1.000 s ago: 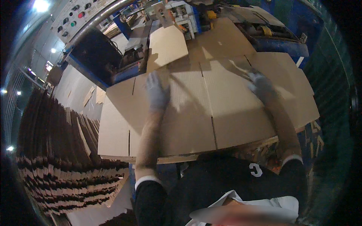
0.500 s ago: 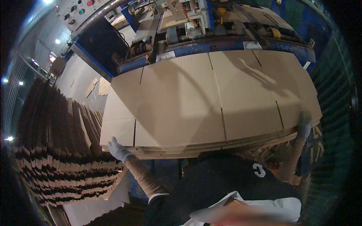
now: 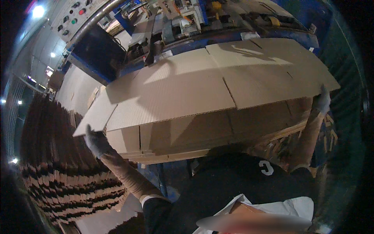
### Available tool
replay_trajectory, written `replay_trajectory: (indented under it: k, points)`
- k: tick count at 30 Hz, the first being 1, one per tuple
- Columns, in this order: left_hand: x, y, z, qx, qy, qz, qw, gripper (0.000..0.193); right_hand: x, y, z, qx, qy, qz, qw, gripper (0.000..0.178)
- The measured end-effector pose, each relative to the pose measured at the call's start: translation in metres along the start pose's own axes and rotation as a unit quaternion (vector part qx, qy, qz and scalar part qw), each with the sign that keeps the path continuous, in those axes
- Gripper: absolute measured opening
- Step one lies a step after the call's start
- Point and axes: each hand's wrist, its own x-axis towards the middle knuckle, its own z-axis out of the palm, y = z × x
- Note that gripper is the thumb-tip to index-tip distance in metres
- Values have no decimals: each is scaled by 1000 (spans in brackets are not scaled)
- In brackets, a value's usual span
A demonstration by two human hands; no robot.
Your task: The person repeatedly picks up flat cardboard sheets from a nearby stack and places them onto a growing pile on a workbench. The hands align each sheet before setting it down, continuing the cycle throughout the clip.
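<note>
A large slotted cardboard sheet [image 3: 179, 91] is raised at its near edge above a low stack of similar cardboard sheets [image 3: 187, 136]. My gloved left hand [image 3: 97, 143] grips the sheet's near left corner, thumb on top and the other fingers hidden beneath. At the near right corner, my gloved right hand [image 3: 322, 102] holds the same sheet, its thumb showing along the edge. The far edge of the sheet lies against the blue machine [image 3: 187, 43]. Shadows fall across the sheet's upper face.
Tall piles of dark-edged flat cardboard [image 3: 58, 156] stand at the left. A control panel [image 3: 74, 19] with coloured buttons is at the upper left, beside a metal rail [image 3: 91, 24]. Cardboard scraps [image 3: 329, 136] lie at the right, near a dark green curtain-like surface [image 3: 346, 128].
Both hands have risen and moved outward with the top sheet. Its near edge has come up and away from the stack, uncovering the sheets below.
</note>
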Motion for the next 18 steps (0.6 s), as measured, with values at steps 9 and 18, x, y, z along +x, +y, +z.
replay_trajectory:
  k: [9,18]
  points:
    - [-149,-27,-15,293,-117,35,948,36,-55,-170,-80,-111,-287,-225,925,37]
    - [-196,-86,65,608,-547,259,514,60,-124,-177,-12,-48,-586,-418,692,39]
